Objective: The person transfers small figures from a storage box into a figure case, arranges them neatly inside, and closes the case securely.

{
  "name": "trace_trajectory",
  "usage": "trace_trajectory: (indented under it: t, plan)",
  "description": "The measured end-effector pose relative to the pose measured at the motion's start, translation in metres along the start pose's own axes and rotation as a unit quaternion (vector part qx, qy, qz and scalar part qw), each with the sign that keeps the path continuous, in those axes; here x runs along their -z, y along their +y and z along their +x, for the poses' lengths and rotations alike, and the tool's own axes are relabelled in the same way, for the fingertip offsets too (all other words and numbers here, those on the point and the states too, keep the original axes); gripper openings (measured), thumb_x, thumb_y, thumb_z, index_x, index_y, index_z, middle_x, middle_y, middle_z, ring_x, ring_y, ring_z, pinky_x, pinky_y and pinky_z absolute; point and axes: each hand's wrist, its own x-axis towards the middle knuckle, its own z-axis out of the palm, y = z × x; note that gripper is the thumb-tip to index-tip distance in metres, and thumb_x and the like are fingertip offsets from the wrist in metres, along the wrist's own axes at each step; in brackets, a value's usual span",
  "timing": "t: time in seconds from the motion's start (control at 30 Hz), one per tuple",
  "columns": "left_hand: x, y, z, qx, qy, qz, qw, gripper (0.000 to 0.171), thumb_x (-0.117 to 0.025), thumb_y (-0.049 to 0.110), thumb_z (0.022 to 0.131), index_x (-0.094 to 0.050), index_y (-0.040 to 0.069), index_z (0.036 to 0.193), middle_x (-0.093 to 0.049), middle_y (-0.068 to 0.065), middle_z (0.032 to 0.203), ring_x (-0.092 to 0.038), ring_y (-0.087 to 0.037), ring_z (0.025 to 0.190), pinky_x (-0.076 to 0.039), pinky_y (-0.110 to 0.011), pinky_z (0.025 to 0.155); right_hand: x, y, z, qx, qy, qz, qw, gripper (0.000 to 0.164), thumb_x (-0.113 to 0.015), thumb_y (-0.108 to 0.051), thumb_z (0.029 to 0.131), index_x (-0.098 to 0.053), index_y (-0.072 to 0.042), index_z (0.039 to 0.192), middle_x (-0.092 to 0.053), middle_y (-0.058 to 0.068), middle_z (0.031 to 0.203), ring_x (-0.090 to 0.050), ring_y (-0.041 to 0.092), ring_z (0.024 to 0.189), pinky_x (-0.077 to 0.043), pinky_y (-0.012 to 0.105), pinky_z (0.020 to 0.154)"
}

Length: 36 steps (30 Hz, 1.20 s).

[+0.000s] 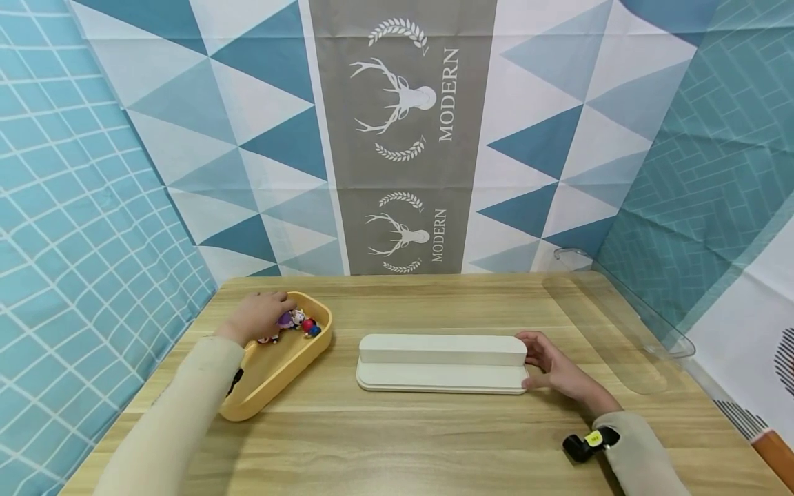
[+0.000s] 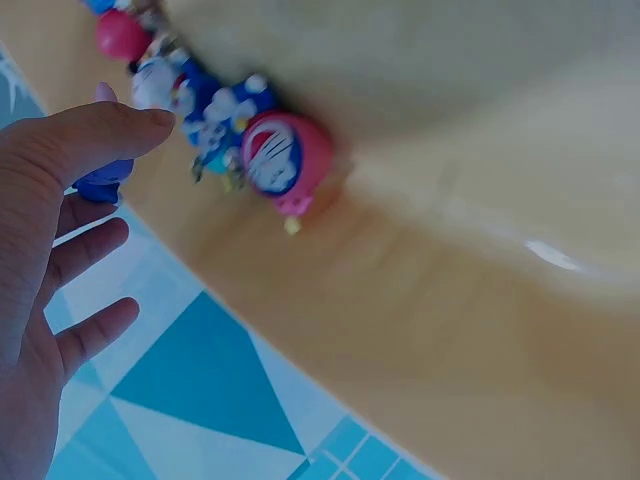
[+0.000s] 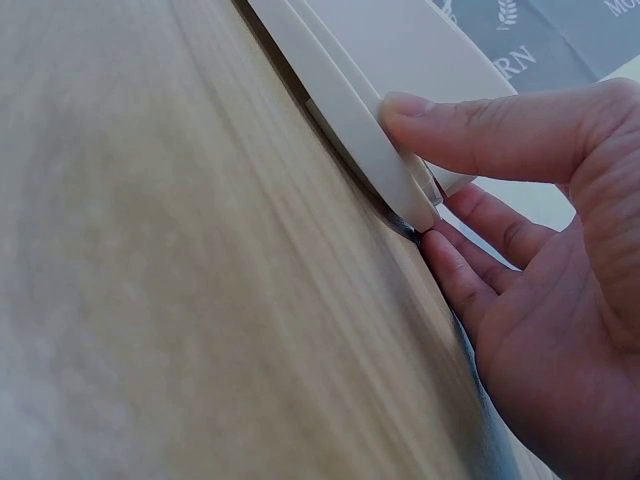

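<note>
My left hand (image 1: pixel 257 317) reaches into the far end of a yellow-orange tray (image 1: pixel 291 365). Its thumb and fingers pinch a small purple-blue figurine (image 2: pixel 103 183), partly hidden behind the thumb. Other little figurines lie in the tray, among them a red-and-blue one (image 1: pixel 311 328) and a round pink one (image 2: pixel 287 155). On the right, my right hand (image 1: pixel 558 368) grips the end of a long white stepped stand (image 1: pixel 442 377). In the right wrist view the thumb rests on top of its base, with fingertips at the end and lower edge.
A long transparent cover (image 1: pixel 620 331) lies along the right side of the wooden table (image 1: pixel 397 448). Patterned cloth (image 1: pixel 403 138) hangs behind the table. Blue tiled cloth (image 1: pixel 68 227) borders the left side, close to the tray.
</note>
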Motion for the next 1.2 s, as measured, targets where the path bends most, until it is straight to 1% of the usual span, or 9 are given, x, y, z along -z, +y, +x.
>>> trace_trajectory:
  t: [0.17, 0.37, 0.5, 0.63, 0.83, 0.93, 1.07, 1.13, 1.2]
  plan:
    - [0.01, -0.002, 0.001, 0.016, 0.0, -0.002, 0.9999, 0.03, -0.083, 0.013, 0.079, -0.066, 0.009, 0.105, -0.056, -0.008, 0.089, -0.058, -0.027, 0.082, -0.051, -0.052, 0.072, 0.0, 0.0, 0.0, 0.002, 0.0, 0.0, 1.0, 0.077, -0.075, 0.014, 0.077, -0.028, 0.015, 0.138, -0.051, 0.017, 0.127, -0.054, 0.006, 0.113, -0.043, 0.016, 0.096]
    - [0.02, -0.002, 0.003, 0.06, -0.004, -0.068, 0.9958, 0.038, -0.081, 0.014, 0.081, -0.065, 0.006, 0.114, -0.059, -0.01, 0.096, -0.059, -0.026, 0.081, -0.051, -0.053, 0.073, 0.0, 0.001, -0.001, 0.0, -0.001, 0.001, 1.0, 0.077, -0.075, 0.014, 0.077, -0.028, 0.014, 0.139, -0.05, 0.02, 0.127, -0.053, 0.006, 0.114, -0.043, 0.017, 0.097]
    - [0.027, -0.004, 0.005, 0.076, 0.027, -0.131, 0.9881, 0.04, -0.081, 0.017, 0.082, -0.065, 0.003, 0.116, -0.059, -0.01, 0.096, -0.057, -0.025, 0.077, -0.052, -0.048, 0.073, 0.0, 0.002, -0.001, -0.002, -0.002, 0.003, 1.0, 0.077, -0.075, 0.013, 0.077, -0.028, 0.013, 0.139, -0.05, 0.022, 0.128, -0.053, 0.006, 0.115, -0.043, 0.017, 0.097]
    - [0.037, -0.004, 0.008, 0.085, 0.049, -0.211, 0.9725, 0.043, -0.079, 0.02, 0.085, -0.062, -0.001, 0.119, -0.061, -0.015, 0.104, -0.059, -0.031, 0.092, -0.05, -0.053, 0.085, 0.0, 0.001, -0.001, -0.001, -0.003, 0.004, 1.0, 0.077, -0.074, 0.014, 0.078, -0.028, 0.014, 0.139, -0.049, 0.023, 0.128, -0.053, 0.006, 0.115, -0.043, 0.017, 0.097]
    - [0.052, 0.001, 0.014, 0.099, 0.06, -0.327, 0.9378, 0.046, -0.075, 0.017, 0.09, -0.057, -0.003, 0.128, -0.062, -0.019, 0.116, -0.056, -0.039, 0.111, -0.043, -0.059, 0.097, 0.001, 0.0, 0.0, 0.001, -0.001, 0.003, 1.0, 0.077, -0.074, 0.014, 0.078, -0.028, 0.014, 0.139, -0.05, 0.02, 0.127, -0.053, 0.006, 0.114, -0.043, 0.017, 0.097]
    - [0.057, 0.004, 0.015, 0.114, 0.056, -0.385, 0.9143, 0.049, -0.072, 0.019, 0.092, -0.054, -0.001, 0.134, -0.061, -0.019, 0.12, -0.054, -0.038, 0.115, -0.043, -0.057, 0.098, 0.001, 0.0, 0.0, 0.0, -0.001, 0.002, 1.0, 0.077, -0.074, 0.014, 0.078, -0.028, 0.014, 0.139, -0.05, 0.018, 0.127, -0.053, 0.005, 0.114, -0.043, 0.016, 0.097]
    - [0.061, 0.007, 0.017, 0.132, 0.043, -0.466, 0.8738, 0.056, -0.067, 0.023, 0.096, -0.045, 0.0, 0.143, -0.056, -0.02, 0.128, -0.052, -0.034, 0.118, -0.046, -0.043, 0.097, 0.001, 0.0, 0.0, -0.003, 0.0, 0.001, 1.0, 0.078, -0.075, 0.013, 0.077, -0.027, 0.014, 0.139, -0.05, 0.018, 0.126, -0.053, 0.005, 0.114, -0.043, 0.017, 0.097]
    - [0.062, 0.008, 0.018, 0.137, 0.037, -0.508, 0.8496, 0.057, -0.065, 0.024, 0.098, -0.042, 0.001, 0.145, -0.054, -0.021, 0.13, -0.052, -0.031, 0.117, -0.048, -0.034, 0.094, 0.001, 0.001, 0.0, -0.007, 0.001, 0.0, 1.0, 0.078, -0.075, 0.013, 0.077, -0.027, 0.014, 0.139, -0.049, 0.02, 0.126, -0.054, 0.005, 0.114, -0.043, 0.017, 0.096]
    - [0.063, 0.011, 0.02, 0.138, 0.033, -0.554, 0.8202, 0.057, -0.063, 0.023, 0.099, -0.04, 0.001, 0.147, -0.052, -0.022, 0.131, -0.053, -0.026, 0.114, -0.05, -0.026, 0.09, 0.001, 0.001, 0.0, -0.013, 0.002, 0.0, 1.0, 0.079, -0.076, 0.012, 0.076, -0.027, 0.014, 0.139, -0.049, 0.021, 0.126, -0.054, 0.004, 0.113, -0.044, 0.017, 0.096]
